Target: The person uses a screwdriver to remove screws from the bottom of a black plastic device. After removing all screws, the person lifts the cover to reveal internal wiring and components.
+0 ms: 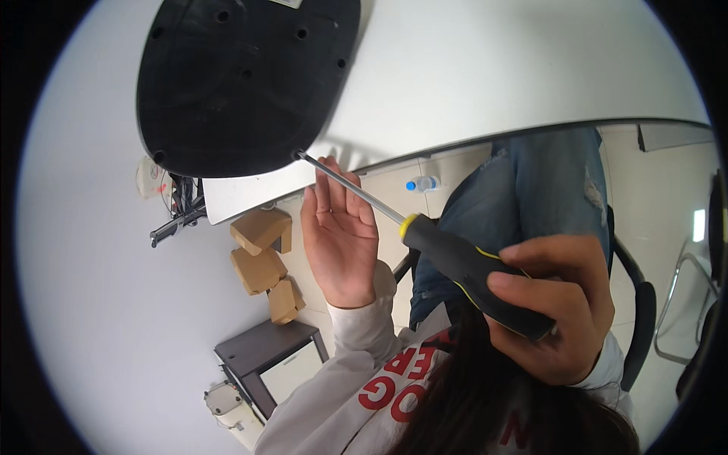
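Observation:
A black rounded plastic panel (243,98) with several recessed screw holes and a pale label at its top edge sits at the upper left, over the white tabletop. In my right hand (565,303) is a screwdriver (455,262) with a black and yellow handle, the fingers closed round the handle's end. Its metal shaft slants up to the left, and the tip is at the hole in the panel's lower right corner. My left hand (341,243) is open, palm showing and fingers stretched toward the table edge. Its fingertips lie behind the shaft, close to that corner; whether they touch the panel I cannot tell.
The white table (516,68) curves across the top. Below it are a bottle with a blue cap (422,184), stacked cardboard boxes (258,269), a dark cabinet (269,353) and a white container (227,409). My jeans-covered legs (523,189) extend under the table edge, beside a black chair arm (641,326).

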{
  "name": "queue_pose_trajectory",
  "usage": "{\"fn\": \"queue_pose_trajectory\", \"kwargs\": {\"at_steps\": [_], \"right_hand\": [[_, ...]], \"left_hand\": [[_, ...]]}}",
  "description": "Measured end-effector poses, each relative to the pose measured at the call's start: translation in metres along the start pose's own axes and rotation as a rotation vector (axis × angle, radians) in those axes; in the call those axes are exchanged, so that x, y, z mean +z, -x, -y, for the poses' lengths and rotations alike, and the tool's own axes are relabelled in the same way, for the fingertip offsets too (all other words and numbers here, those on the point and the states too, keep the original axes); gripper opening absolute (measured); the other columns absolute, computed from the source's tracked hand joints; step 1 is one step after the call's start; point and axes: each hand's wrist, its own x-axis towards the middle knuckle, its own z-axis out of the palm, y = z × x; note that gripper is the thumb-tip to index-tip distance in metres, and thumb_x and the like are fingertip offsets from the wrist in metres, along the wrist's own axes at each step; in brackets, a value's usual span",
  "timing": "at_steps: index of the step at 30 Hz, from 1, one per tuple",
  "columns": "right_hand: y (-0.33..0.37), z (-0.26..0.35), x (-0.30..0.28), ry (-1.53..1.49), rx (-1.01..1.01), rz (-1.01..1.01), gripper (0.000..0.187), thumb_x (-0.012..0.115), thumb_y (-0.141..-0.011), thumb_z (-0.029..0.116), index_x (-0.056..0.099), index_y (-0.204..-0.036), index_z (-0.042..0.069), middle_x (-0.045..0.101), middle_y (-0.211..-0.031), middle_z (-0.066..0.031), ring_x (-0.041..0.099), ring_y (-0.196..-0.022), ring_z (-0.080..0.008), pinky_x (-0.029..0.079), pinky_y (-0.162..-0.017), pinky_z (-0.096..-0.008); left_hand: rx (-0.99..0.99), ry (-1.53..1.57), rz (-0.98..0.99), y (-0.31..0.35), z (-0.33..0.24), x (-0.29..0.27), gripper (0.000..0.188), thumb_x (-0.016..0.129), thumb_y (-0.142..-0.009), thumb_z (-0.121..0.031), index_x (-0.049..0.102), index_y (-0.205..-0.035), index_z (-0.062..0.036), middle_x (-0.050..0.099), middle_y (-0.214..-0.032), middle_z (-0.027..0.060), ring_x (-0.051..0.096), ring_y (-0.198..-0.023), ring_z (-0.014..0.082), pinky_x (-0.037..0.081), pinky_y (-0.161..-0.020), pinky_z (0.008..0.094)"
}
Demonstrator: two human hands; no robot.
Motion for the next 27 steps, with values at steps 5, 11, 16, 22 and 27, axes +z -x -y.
{"fn": "queue_pose_trajectory", "kwargs": {"at_steps": [5,11,16,22,27], "right_hand": [[0.003,0.008,-0.011,0.05,0.026,-0.002,0.042,0.073,-0.063,-0.004,0.061,-0.102,0.004,0.05,-0.105,-0.0136,0.064,-0.079,-0.0204,0.054,-0.066,-0.0242],[0.007,0.012,-0.034,0.035,0.093,0.039,0.04,0.073,-0.066,0.003,0.059,-0.104,0.007,0.053,-0.103,-0.0111,0.061,-0.086,-0.0226,0.053,-0.066,-0.0287],[0.003,0.015,-0.037,-0.048,0.098,0.015,0.039,0.071,-0.068,0.001,0.059,-0.105,0.008,0.054,-0.103,-0.0102,0.059,-0.091,-0.0249,0.051,-0.072,-0.0295],[0.014,0.008,-0.069,-0.065,0.131,-0.049,0.041,0.075,-0.064,0.003,0.059,-0.102,0.006,0.055,-0.103,-0.0103,0.058,-0.091,-0.0208,0.047,-0.079,-0.0281],[0.035,-0.005,-0.094,-0.427,0.276,-0.548,0.039,0.069,-0.066,0.0,0.054,-0.102,-0.001,0.051,-0.1,-0.0104,0.057,-0.087,-0.0179,0.052,-0.069,-0.0244]], "left_hand": [[0.005,0.027,-0.074,-0.001,-0.002,-0.004,0.032,0.049,-0.092,-0.022,0.051,-0.117,-0.0033,0.058,-0.116,0.0095,0.056,-0.107,0.0239,0.051,-0.087,0.0336],[-0.019,-0.069,0.009,0.003,0.002,0.002,0.026,0.051,-0.091,-0.019,0.057,-0.112,-0.0044,0.059,-0.111,0.0067,0.057,-0.101,0.0155,0.049,-0.085,0.0255],[-0.129,0.143,-0.008,-0.002,-0.008,0.002,0.018,0.051,-0.091,-0.017,0.059,-0.105,-0.0082,0.061,-0.098,0.003,0.058,-0.091,0.0161,0.052,-0.078,0.0269],[0.01,0.1,0.101,-0.004,-0.003,0.035,0.018,0.051,-0.091,-0.017,0.056,-0.106,-0.0085,0.058,-0.101,0.0034,0.057,-0.093,0.0164,0.052,-0.079,0.0262],[0.266,-0.541,0.205,-0.045,0.032,0.113,0.022,0.059,-0.086,-0.016,0.059,-0.105,-0.0038,0.06,-0.1,0.0062,0.058,-0.094,0.0163,0.048,-0.078,0.0269]]}}
